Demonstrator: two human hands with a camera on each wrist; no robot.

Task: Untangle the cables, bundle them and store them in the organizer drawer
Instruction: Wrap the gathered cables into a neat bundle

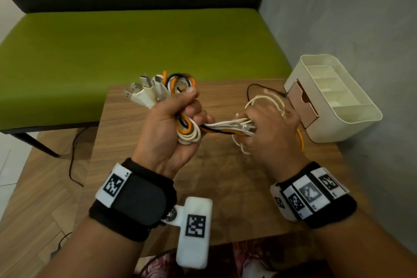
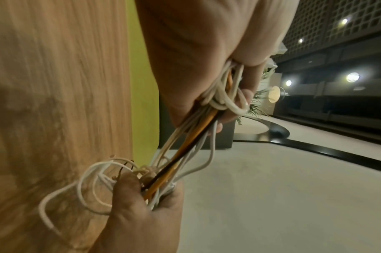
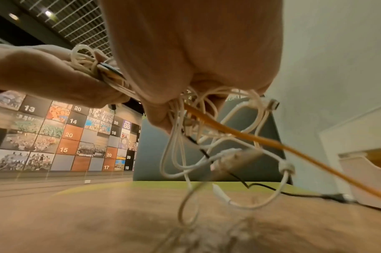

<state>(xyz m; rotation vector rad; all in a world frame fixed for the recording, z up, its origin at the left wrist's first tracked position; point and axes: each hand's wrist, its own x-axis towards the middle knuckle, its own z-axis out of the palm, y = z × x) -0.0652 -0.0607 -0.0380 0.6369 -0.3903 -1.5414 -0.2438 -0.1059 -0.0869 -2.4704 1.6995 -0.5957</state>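
Wrist bands (image 1: pixel 133 196) with printed markers sit nearest, one on each forearm. Above the wooden table (image 1: pixel 140 165), the cables (image 1: pixel 225 126), white, orange and black, stretch between both hands. The left hand (image 1: pixel 167 128) is clenched around the coiled end, plugs fanning out far-left. The right hand (image 1: pixel 270 128) is clamped on the loose end, loops spilling beyond it. Just right of it stands the cream organizer (image 1: pixel 352 119), its drawer (image 1: pixel 304 106) pulled open.
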